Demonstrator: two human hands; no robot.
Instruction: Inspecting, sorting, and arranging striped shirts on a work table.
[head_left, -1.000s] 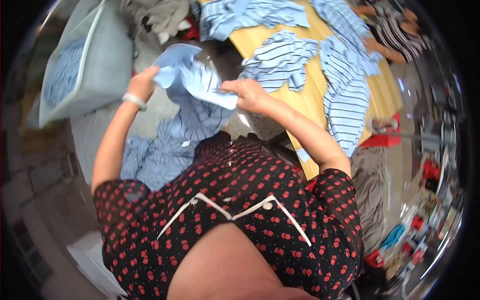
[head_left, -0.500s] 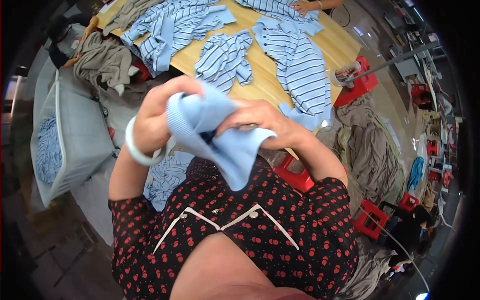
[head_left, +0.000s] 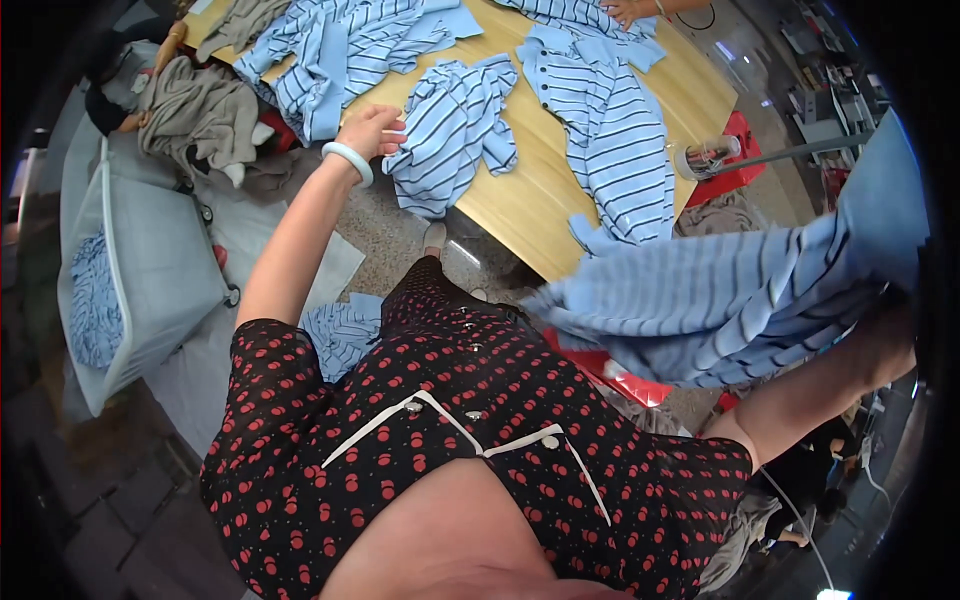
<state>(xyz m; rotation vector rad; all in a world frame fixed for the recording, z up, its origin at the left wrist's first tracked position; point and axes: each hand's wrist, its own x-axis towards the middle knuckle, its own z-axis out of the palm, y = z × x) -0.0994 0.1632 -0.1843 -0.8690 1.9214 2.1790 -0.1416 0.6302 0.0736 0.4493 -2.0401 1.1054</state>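
My left hand, with a pale bangle on its wrist, reaches over the table's near edge. Its fingers are partly bent and slightly apart, at the left side of a crumpled light blue striped knit garment. Out at the far right, my right arm holds up another striped knit garment, blurred by motion, with a plain blue part near the rim. That cloth hides most of my right hand. Beyond lies a striped garment with a dark-buttoned placket.
The wooden table carries a further striped heap. A wheeled grey bin with striped cloth stands left. At upper left a person handles brown-grey cloth; another person's hand rests on the far garment. A red stool stands right.
My hands have parted from the blue ribbed cloth they both held. The left went forward to the table garment; the right swung far right with the striped garment.
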